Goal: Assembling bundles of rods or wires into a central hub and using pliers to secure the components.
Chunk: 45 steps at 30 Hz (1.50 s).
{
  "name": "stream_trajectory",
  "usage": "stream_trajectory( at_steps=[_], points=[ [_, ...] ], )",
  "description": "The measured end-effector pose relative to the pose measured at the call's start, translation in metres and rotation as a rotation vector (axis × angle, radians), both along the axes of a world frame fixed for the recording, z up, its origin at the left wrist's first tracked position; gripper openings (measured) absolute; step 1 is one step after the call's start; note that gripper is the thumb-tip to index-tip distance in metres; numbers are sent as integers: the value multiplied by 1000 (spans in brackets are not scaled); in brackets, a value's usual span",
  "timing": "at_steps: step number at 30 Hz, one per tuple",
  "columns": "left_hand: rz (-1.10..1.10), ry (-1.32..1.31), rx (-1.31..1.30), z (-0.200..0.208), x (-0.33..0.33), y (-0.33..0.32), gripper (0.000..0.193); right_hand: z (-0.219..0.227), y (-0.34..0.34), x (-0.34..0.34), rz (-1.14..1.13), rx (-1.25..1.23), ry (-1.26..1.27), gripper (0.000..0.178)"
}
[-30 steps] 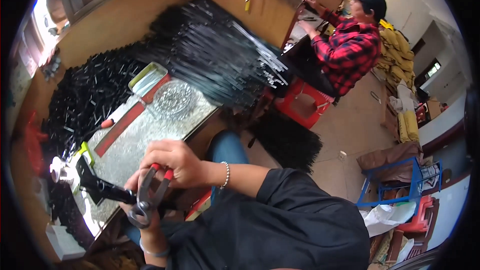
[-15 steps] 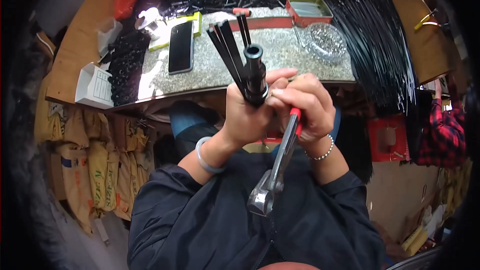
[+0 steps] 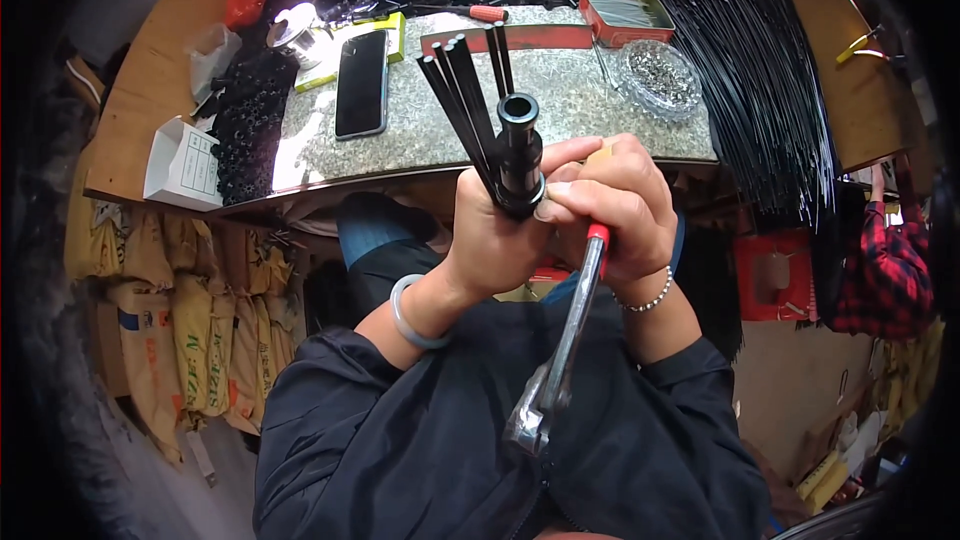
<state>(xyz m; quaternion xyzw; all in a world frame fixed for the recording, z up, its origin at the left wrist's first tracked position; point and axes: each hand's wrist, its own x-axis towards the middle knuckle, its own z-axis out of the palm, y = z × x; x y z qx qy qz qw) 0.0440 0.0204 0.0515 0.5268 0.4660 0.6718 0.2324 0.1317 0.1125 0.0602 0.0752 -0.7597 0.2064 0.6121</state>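
Observation:
My left hand (image 3: 492, 240) is closed around a black tube (image 3: 520, 145) with a round open end pointing up. Several thin black rods (image 3: 462, 100) fan out from the tube's base, up and away from me. Close against it, my right hand (image 3: 625, 205) has its fingertips pinched at the ring around the tube's lower part; whatever small piece they hold is hidden. The same hand keeps a pair of pliers (image 3: 577, 325) by its red grips, the metal head hanging down toward my jacket.
On the stone-topped bench (image 3: 430, 145) lie a phone (image 3: 362, 85), a red-handled tool (image 3: 489, 13), a red tin (image 3: 627, 15) and a clear dish of small metal parts (image 3: 659, 80). Long black rods (image 3: 760, 90) hang over its right side. A white box (image 3: 184, 165) stands left. A person's checked sleeve (image 3: 885, 275) shows right.
The tube and rods have moved slightly right within the view. The pliers' head has swung slightly down and right. My fingers remain pinched at the tube's base.

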Motion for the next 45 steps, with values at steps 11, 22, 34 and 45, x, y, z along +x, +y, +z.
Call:
stream_trajectory(
  at_steps=[11, 22, 34, 45],
  points=[
    [75, 24, 1, 3, -14, 5, 23, 25, 15, 4, 118, -536, -488, 40],
    [104, -234, -196, 4, -24, -4, 24, 54, 14, 72, 483, -720, -1409, 29],
    [51, -225, -141, -1, -18, -3, 27, 85, 17, 64, 331, -641, -1556, 27],
    [146, -68, -85, 4, -19, -6, 26, 66, 3, 64, 405, -903, -1540, 27]
  ],
)
